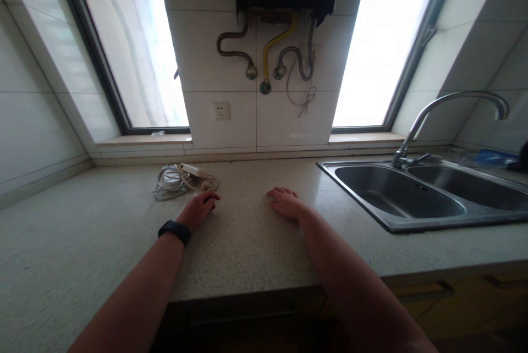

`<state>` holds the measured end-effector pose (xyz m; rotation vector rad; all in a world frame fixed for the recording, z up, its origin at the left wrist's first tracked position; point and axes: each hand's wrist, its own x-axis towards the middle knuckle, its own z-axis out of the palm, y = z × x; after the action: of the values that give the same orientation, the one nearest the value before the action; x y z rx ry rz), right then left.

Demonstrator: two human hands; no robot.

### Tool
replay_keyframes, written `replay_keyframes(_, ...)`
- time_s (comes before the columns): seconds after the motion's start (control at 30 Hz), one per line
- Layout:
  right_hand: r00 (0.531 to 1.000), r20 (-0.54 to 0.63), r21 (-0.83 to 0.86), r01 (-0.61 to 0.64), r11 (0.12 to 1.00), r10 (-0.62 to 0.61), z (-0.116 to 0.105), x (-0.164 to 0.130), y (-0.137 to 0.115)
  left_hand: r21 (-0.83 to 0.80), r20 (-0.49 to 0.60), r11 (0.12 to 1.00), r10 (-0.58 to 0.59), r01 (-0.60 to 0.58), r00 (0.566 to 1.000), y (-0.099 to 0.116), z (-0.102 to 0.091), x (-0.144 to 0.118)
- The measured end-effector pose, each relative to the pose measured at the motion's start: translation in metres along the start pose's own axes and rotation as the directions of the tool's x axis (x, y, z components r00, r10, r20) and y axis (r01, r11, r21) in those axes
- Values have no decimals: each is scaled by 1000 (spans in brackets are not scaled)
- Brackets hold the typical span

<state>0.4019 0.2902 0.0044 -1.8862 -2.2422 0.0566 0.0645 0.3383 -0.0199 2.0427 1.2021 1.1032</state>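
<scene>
On the counter: countertop (247, 243) carrying both hands
Sink (416, 199): one, two basins, far right
Cable bundle (181, 180): one, white, just beyond left fingertips
Left hand (198, 210): flat, palm down, empty
Right hand (285, 203): flat, fingers relaxed, holding nothing

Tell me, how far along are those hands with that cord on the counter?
Barely begun. The white cable bundle lies loose and tangled on the countertop. The left hand rests flat just beside it; the right hand lies empty on the counter. Nothing is gripped or lifted yet.
</scene>
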Motion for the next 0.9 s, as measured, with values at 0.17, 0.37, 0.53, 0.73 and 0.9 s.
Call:
replay_keyframes(0.17, 1000, 2, 1, -12, 1000, 12, 0, -1, -1, 12, -1, 1000, -12, 12, 1000, 2, 0, -1)
replay_keyframes(0.37, 1000, 3, 0, -17, 1000, 17, -2, -3, -4, 12, 5, 1000, -13, 13, 1000, -1, 0, -1)
replay_keyframes(0.53, 1000, 6, 0, -20, 1000, 20, -3, -3, -4, 6, 5, 1000, -17, 17, 1000, -1, 1, -1)
replay_keyframes(0.73, 1000, 1, 2, -21, 1000, 21, -1, -3, -3, 7, 2, 1000, -21, 21, 1000, 0, 1, -1)
replay_keyframes(0.9, 1000, -12, 1, -9, 1000, 9, 0, -2, -2, 4, 0, 1000, -22, 22, 1000, 0, 2, -1)
